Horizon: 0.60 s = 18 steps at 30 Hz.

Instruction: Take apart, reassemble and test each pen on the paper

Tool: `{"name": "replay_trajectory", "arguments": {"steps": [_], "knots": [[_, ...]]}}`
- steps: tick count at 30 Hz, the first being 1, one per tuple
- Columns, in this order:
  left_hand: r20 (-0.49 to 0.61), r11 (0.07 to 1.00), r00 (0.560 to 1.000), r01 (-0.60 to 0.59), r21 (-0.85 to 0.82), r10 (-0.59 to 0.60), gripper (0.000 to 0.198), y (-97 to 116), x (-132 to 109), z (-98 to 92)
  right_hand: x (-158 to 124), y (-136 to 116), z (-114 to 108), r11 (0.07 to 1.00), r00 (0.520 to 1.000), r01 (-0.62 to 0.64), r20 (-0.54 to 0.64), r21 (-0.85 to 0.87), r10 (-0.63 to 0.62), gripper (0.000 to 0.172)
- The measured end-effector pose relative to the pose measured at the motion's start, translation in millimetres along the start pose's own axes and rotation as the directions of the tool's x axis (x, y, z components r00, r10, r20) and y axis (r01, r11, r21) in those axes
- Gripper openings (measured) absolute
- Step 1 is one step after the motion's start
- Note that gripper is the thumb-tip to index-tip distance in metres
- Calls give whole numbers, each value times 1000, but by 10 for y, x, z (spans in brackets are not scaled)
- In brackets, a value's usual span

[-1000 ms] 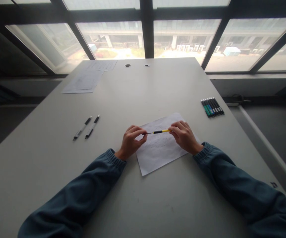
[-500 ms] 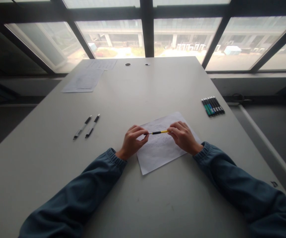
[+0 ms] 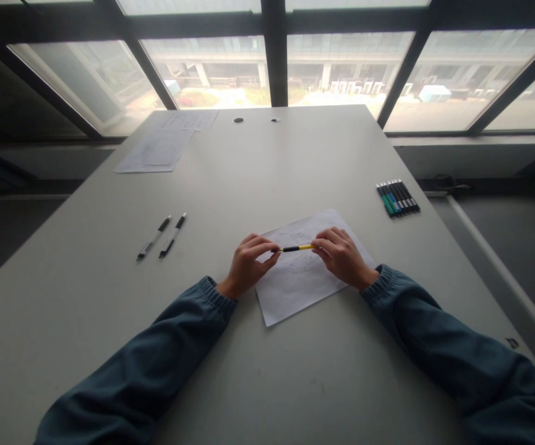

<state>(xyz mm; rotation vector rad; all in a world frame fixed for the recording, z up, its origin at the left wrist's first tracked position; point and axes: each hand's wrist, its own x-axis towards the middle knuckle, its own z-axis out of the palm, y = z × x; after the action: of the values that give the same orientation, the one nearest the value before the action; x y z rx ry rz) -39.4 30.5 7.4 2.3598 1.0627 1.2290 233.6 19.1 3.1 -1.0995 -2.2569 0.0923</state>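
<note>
The left hand (image 3: 247,262) is pinching the dark end of a pen (image 3: 291,249) and the right hand (image 3: 342,252) its yellow end, above paper (image 3: 295,300) lying on the desk (image 3: 267,383).

Tbl (image 3: 258,185): ctr paper (image 3: 295,296), 2 pens (image 3: 154,238) L, pen row (image 3: 398,198) R, far sheets (image 3: 153,151).
</note>
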Motion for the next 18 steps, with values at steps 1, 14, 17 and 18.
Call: {"name": "replay_trajectory", "arguments": {"steps": [1, 14, 17, 18], "knots": [[2, 1000, 1000, 1, -3, -1, 8, -6, -3, 1, -2, 0, 0, 1000, 1000, -1, 1, -2, 1, 8], [-5, 999, 1000, -7, -35, 7, 11, -23, -6, 5, 1, -24, -2, 1000, 1000, 20, -11, 21, -20, 8], [-6, 999, 1000, -9, -33, 9, 11, -14, -2, 3, 1, -27, -3, 999, 1000, 29, -6, 21, -29, 8], [-4, 1000, 1000, -7, -30, 7, 12, -10, -1, 1, 0, -26, -1, 999, 1000, 31, -5, 23, -31, 9]]}}
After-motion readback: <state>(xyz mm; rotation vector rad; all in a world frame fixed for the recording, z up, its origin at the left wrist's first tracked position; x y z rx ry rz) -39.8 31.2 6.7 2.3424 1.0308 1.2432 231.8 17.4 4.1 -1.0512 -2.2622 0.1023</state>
